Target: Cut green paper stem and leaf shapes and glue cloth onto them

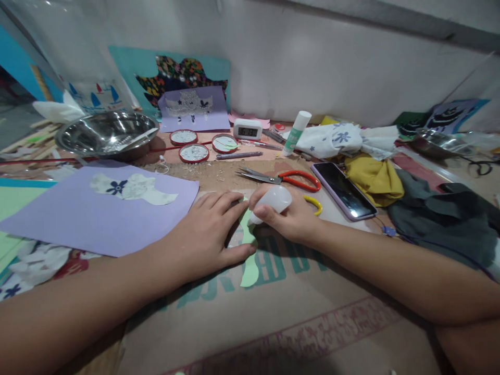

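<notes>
My left hand (216, 229) lies flat with its fingers spread, thumb and fingertips touching a wavy light green paper cutout (250, 271) on the cardboard (187, 333). My right hand (291, 219) is wrapped round a small white translucent bottle (276, 199), tilted with its narrow end down at the cutout. The bottle's tip is partly hidden by the fingers. To the left, a purple sheet (156, 229) carries a white fabric shape (140, 188) with a dark blue flower.
Red-handled scissors (300, 179), a yellow handle (313, 204) and a phone (346, 191) lie beyond my right hand. Behind are a metal bowl (78, 136), red-rimmed dishes (194, 152), a glue stick (297, 134) and a small clock (247, 129). Cloths (371, 179) are piled at right.
</notes>
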Available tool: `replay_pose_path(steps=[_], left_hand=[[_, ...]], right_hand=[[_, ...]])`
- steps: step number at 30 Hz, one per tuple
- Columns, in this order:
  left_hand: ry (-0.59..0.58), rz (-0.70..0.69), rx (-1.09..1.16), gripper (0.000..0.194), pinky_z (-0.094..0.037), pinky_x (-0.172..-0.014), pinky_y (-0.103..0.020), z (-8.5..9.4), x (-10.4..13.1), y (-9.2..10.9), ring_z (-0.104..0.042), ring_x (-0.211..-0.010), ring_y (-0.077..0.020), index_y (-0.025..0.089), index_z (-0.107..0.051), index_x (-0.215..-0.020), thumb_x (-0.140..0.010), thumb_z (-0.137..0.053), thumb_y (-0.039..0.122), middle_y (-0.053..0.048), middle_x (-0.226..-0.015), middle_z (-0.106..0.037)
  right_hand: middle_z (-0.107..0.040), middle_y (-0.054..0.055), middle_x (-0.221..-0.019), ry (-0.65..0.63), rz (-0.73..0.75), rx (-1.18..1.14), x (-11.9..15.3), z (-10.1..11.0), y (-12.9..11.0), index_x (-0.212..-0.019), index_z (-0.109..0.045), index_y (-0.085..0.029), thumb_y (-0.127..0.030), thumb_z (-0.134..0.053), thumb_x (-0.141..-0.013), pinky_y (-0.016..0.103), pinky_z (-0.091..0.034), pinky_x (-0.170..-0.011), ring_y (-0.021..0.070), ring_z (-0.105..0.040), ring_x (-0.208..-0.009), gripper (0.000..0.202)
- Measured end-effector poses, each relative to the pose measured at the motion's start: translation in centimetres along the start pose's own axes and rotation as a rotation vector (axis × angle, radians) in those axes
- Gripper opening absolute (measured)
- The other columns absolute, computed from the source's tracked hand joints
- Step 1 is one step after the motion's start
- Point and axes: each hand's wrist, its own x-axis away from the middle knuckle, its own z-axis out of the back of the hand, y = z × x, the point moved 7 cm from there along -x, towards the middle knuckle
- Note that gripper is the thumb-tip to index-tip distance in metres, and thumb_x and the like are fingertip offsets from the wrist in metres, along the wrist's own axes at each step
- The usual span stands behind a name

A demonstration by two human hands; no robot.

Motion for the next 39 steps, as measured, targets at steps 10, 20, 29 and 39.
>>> replay_pose_path(steps=[10,20,29,39], left_hand=[[-0.006,0.017,-0.002,0.068,-0.038,-0.107,-0.056,0.2,0.1,0.0,-0.05,-0.129,-0.0391,0.015,-0.052,-0.14,-0.087,-0.062,0.057,-0.019,-0.143,-0.053],[-0.027,0.026,-0.037,0.071,-0.04,-0.106,-0.057,-0.1,0.1,-0.1,-0.05,-0.126,-0.0396,0.011,-0.055,-0.137,-0.086,-0.061,0.059,-0.022,-0.143,-0.052],[-0.003,0.033,0.003,0.064,-0.039,-0.107,-0.057,0.1,0.2,-0.1,-0.049,-0.128,-0.0396,0.017,-0.056,-0.134,-0.086,-0.062,0.058,-0.018,-0.145,-0.052],[-0.011,0.017,0.012,0.064,-0.039,-0.106,-0.058,0.0,0.1,-0.1,-0.05,-0.128,-0.039,0.017,-0.054,-0.137,-0.086,-0.063,0.056,-0.018,-0.145,-0.052]], right_hand=[[-0.067,0.003,-0.078,0.045,0.059,-0.049,0.2,0.5,-0.8,-0.085,-0.064,-0.018,-0.061,-0.064,-0.088,0.027,-0.048,-0.063,0.0153,-0.061,-0.069,0.043],[-0.063,0.005,-0.099,0.132,0.091,-0.029,0.4,1.4,-1.1,-0.105,-0.057,-0.021,-0.031,-0.066,-0.084,0.032,-0.051,-0.075,0.0191,-0.06,-0.087,0.024],[-0.048,-0.005,-0.071,0.158,-0.02,-0.164,0.6,1.2,0.0,-0.089,-0.047,-0.023,-0.039,-0.073,-0.085,0.023,-0.035,-0.049,0.0103,-0.044,-0.057,0.031],[-0.059,0.0,-0.067,0.025,-0.089,-0.152,0.2,0.3,0.4,-0.08,-0.06,-0.017,-0.06,-0.059,-0.09,0.023,-0.043,-0.053,0.0118,-0.054,-0.058,0.044]])
